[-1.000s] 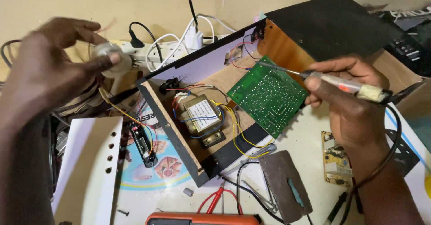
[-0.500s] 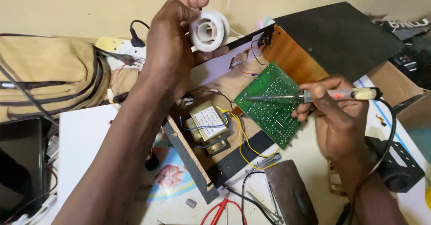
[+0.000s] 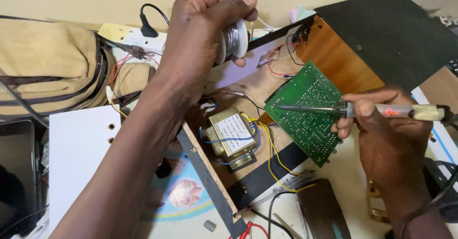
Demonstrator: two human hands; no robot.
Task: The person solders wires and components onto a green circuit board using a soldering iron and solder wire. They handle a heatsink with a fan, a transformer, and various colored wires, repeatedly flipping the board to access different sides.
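Note:
My left hand (image 3: 200, 34) grips a white spool of solder wire (image 3: 234, 39) above the back of an open wooden case (image 3: 329, 62). My right hand (image 3: 386, 134) holds a soldering iron (image 3: 362, 109) level, its tip resting over the upper left part of a green circuit board (image 3: 307, 110) that leans tilted inside the case. A transformer (image 3: 231, 136) with blue and yellow wires sits on the case floor, below my left forearm.
A tan bag (image 3: 47, 72) lies at the left, beside a white power strip (image 3: 129, 34) with a black plug. A white perforated panel (image 3: 78, 148) lies at the lower left. A black lid (image 3: 396, 29) stands open at the right. Red leads (image 3: 250, 230) sit at the bottom edge.
My left hand has swung from the far left to above the case with the solder spool. The soldering iron has come down level over the green board.

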